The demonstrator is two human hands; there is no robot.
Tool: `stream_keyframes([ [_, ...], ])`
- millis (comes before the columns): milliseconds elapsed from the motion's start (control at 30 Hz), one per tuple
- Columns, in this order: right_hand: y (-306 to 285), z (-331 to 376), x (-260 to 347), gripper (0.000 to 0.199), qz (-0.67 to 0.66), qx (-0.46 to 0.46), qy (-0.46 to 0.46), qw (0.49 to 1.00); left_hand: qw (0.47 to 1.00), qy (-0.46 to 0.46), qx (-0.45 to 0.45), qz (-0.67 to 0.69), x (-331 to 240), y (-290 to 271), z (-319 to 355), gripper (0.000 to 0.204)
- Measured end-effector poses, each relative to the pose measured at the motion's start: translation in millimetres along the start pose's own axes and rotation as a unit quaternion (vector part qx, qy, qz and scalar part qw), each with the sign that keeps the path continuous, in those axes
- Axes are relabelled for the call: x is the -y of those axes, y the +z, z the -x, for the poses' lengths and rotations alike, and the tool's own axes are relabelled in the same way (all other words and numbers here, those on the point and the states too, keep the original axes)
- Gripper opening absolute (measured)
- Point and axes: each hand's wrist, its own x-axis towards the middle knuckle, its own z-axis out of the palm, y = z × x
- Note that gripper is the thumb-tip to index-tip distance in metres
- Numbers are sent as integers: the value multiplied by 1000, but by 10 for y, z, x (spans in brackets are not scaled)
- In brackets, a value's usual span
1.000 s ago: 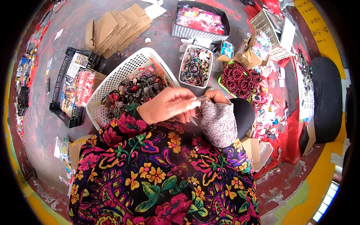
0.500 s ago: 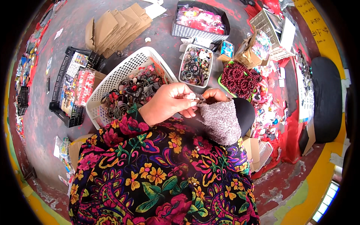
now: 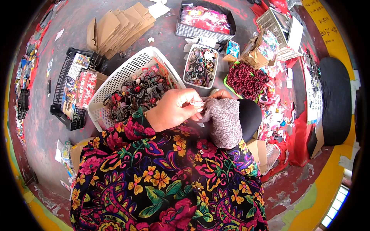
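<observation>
My left hand (image 3: pixel 171 109) is closed in a pinch, thumb against fingers. Between its fingertips shows a small whitish bit, too small to name. Close against it on the right is my right hand (image 3: pixel 221 94), its fingers bent and mostly hidden. Fuzzy greyish-pink fabric (image 3: pixel 227 125) covers my right forearm up to the wrist. Left of my hands, a white perforated basket (image 3: pixel 115 81) holds a heap of hair ties (image 3: pixel 135 92) in grey, black, red and pink. Just beyond my hands stands a smaller white basket (image 3: pixel 214 73) of mixed hair accessories.
Dark red beads (image 3: pixel 246 79) fill a green tray at the right. A black crate (image 3: pixel 58 90) with packets stands at the left, near folded cardboard (image 3: pixel 119 29). A patterned bin (image 3: pixel 200 32) of pink packets is at the back. A black seat (image 3: pixel 336 102) stands far right.
My left hand has turned slightly, knuckles higher, and come nearer the right hand. The right hand has lifted a little, its fingers less visible. The pinch still holds.
</observation>
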Motion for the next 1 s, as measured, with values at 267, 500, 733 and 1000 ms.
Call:
stream_keyframes([
  [267, -43, -80, 50, 12, 291, 86, -154, 940, 924, 209, -5, -319, 29, -20, 20, 9],
  [500, -45, -114, 103, 8, 292, 38, -127, 947, 998, 39, -51, -3, 57, -89, -49, 6],
  [733, -258, -122, 27, 24, 421, -10, -106, 901, 958, -40, -52, 279, -16, -204, -53, 13],
  [1000, -61, -45, 186, 12, -240, -26, 15, 970, 902, -138, 20, 408, 5, -194, -69, 17],
])
